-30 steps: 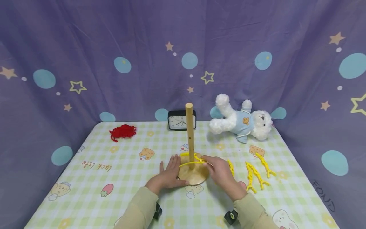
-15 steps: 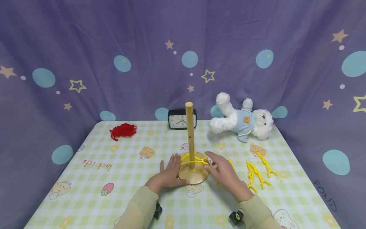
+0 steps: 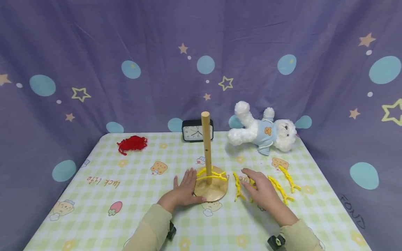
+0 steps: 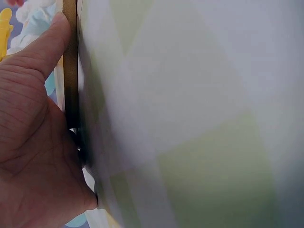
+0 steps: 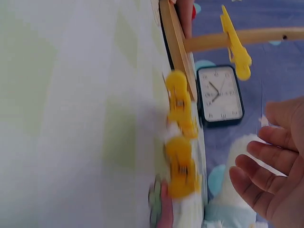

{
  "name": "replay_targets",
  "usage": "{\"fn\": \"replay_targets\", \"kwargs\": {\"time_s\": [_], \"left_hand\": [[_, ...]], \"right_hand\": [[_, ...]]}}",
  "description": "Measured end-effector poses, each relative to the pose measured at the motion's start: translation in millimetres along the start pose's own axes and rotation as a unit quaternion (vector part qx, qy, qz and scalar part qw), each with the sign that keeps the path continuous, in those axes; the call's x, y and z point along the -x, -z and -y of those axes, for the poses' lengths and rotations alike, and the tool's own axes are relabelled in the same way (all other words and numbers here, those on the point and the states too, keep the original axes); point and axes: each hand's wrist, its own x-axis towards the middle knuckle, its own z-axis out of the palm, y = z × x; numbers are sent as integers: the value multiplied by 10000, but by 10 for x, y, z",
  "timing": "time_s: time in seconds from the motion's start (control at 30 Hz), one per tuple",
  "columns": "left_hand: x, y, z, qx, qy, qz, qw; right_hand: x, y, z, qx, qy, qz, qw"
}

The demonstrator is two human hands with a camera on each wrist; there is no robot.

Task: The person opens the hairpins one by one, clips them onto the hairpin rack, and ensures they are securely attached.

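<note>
A wooden stand has a round base (image 3: 211, 192) and an upright post (image 3: 206, 146). Yellow branch-shaped pieces (image 3: 220, 176) sit low around the post, raised above the base in the right wrist view. My left hand (image 3: 183, 194) rests against the base's left side, fingers straight, thumb along its front edge. To the right, my right hand (image 3: 266, 193) hovers with loosely bent fingers and holds nothing. Beneath and beside it lie several loose yellow branch pieces (image 3: 237, 187), one partly hidden by the hand. Two of these yellow pieces (image 5: 178, 100) appear blurred in the right wrist view.
Behind the post stands a black-framed clock (image 3: 192, 131). A white plush bear (image 3: 265, 134) in a blue shirt lies at the back right. Red yarn (image 3: 133, 143) lies at the back left. A checked cloth (image 3: 138, 223) covers the table; a purple curtain (image 3: 163, 94) surrounds it.
My right hand has let go of the yellow piece at the post and moved right, over the loose pieces. My left hand stays on the base.
</note>
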Motion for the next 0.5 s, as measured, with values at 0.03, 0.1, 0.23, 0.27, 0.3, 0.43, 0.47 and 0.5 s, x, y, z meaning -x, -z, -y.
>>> {"fn": "replay_targets", "kwargs": {"time_s": [0.03,0.1,0.23,0.27,0.3,0.43,0.47,0.5], "left_hand": [[-3,-6,4,-40,25,-1,10000],[-4,-11,12,-79,35,-21,10000],[5,-9,13,-111,0,-91,9999],[7,-7,9,-112,-14,-97,9999],[7,-7,7,-95,-35,-107,9999],[-32,-59,46,-62,-81,-151,9998],[-42,-71,57,-66,-90,-165,9998],[-49,-80,66,-62,-93,-171,9998]], "right_hand": [[19,29,-26,39,-114,19,9999],[61,89,-85,84,-336,18,9994],[149,217,-234,165,-553,-138,9982],[170,252,-271,197,-581,-177,9980],[187,285,-307,259,-632,-211,9974],[244,424,-442,498,-862,-236,9948],[255,461,-478,552,-924,-235,9939],[266,496,-518,611,-994,-228,9929]]}}
